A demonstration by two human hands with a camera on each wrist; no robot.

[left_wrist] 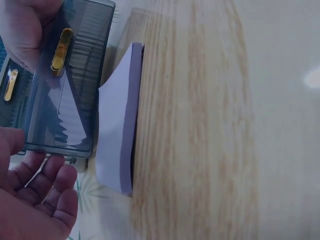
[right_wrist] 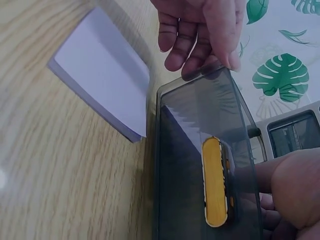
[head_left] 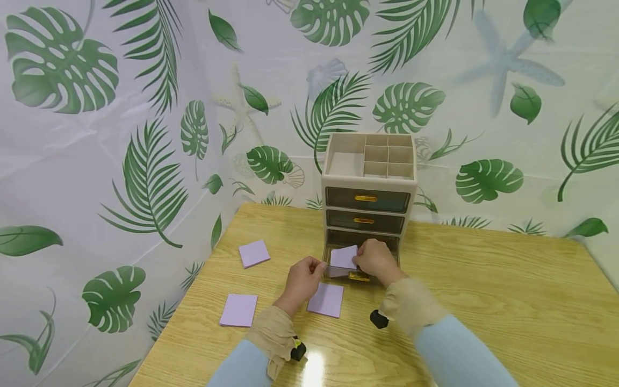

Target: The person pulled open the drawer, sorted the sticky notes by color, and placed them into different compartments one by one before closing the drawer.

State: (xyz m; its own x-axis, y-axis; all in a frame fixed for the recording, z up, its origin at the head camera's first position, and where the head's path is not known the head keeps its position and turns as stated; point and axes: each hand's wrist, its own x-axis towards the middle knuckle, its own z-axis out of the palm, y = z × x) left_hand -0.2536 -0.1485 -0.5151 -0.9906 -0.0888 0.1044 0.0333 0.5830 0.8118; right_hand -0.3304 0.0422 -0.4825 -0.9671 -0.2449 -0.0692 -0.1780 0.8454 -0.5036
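Currently: your right hand (head_left: pixel 377 260) pinches a pad (head_left: pixel 344 257) over the open bottom drawer (head_left: pixel 360 269); your left hand (head_left: pixel 302 279), fingers relaxed, steadies the drawer's corner. Pad: probably light, bendy; hold by its edges.

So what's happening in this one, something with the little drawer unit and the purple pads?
A person sits at a wooden table in front of a small beige drawer organizer. Its bottom drawer is pulled out. The right hand holds a purple sticky-note pad over the open drawer, while the left hand touches the drawer's left front corner. Three more purple pads lie on the table: one just in front of the drawer, two further left. The two upper drawers are closed.
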